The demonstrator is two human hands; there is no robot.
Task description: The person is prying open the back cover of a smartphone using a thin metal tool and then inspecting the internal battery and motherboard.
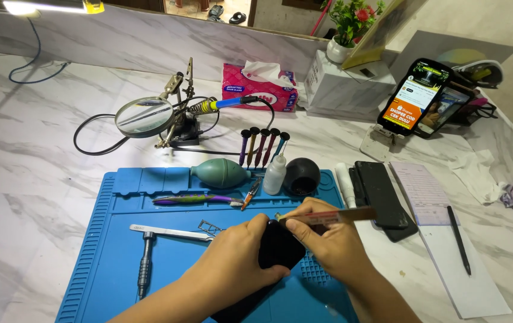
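- I am working over the blue silicone repair mat (119, 251) on the table.
- My left hand (232, 254) is clamping the black slab-shaped phone (277, 248) above the mat; a firm hold is best.
- My right hand (328, 239) is pinching a thin flat metal-tipped pry tool (328, 216) at the phone's top edge; shallow angle is advisable.

Single head view, looking steeply down and forward, close over blue mat (119, 251) on marble table (23, 179).

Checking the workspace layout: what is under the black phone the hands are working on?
The black phone lies on the blue work mat, gripped by the left hand; the right hand holds a thin tool at its top edge. The mat directly beneath is covered.
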